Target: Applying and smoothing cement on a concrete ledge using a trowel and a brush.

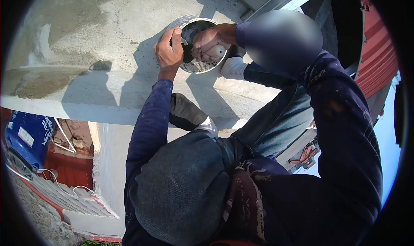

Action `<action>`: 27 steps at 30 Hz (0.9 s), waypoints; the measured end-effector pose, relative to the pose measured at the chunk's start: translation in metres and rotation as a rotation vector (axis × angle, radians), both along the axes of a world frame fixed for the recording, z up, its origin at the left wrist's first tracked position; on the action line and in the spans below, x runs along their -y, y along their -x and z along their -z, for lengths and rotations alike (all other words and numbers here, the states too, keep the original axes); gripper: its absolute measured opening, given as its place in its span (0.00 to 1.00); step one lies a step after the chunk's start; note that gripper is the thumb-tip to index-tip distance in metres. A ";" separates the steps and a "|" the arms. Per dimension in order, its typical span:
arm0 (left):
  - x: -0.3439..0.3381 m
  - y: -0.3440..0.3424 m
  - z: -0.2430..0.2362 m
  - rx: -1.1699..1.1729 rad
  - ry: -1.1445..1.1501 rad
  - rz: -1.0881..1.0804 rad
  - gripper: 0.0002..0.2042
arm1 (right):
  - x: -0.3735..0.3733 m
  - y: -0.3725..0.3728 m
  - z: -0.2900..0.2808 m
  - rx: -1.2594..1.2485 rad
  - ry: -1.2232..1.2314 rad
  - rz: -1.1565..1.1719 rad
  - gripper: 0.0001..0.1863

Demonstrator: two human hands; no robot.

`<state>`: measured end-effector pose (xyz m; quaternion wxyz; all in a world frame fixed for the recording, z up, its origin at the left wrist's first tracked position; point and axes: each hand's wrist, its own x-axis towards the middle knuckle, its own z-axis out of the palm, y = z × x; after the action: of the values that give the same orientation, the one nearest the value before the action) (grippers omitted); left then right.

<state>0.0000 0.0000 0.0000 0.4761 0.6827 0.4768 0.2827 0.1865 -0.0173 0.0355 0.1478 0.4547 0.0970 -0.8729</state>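
A round bucket (201, 71) with a pale rim stands on the concrete, with grey, mortar-like material smeared inside. My left hand (169, 50) grips the bucket's left rim, its thumb at the edge. My right hand (207, 40) reaches over the opening, fingers closed round the pale, rounded handle (218, 51) of a hand tool. The handle's end has a small hole. A dark part shows left of that hand; whether it belongs to the tool I cannot tell, and the tool's working end is hidden.
My bent knees and feet, one in a black covering (186, 111), are close to the bucket on a concrete ledge (103, 26). Below the ledge at left are a blue container (29, 138) and grey corrugated roofing (75, 198). Red corrugated sheeting (379, 52) rises at right.
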 end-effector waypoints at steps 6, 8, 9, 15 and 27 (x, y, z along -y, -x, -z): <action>-0.004 0.002 0.001 -0.049 0.082 0.114 0.20 | 0.028 -0.003 -0.003 -0.089 0.128 0.708 0.09; -0.005 0.000 0.001 -0.044 0.092 0.119 0.20 | 0.036 -0.001 0.006 -0.153 0.288 0.885 0.08; -0.004 0.001 0.000 -0.064 0.133 0.118 0.20 | 0.041 0.002 0.009 -0.165 0.448 1.006 0.08; 0.000 0.007 -0.003 -0.134 0.181 0.153 0.22 | 0.063 0.011 0.022 -0.420 0.560 1.467 0.11; -0.008 0.003 -0.006 -0.202 0.145 0.147 0.19 | 0.089 0.009 -0.016 -0.505 0.378 1.867 0.07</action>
<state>-0.0032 0.0084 0.0063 0.4933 0.7046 0.4900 0.1417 0.1770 -0.1065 0.0514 -0.5556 0.1178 -0.4132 -0.7119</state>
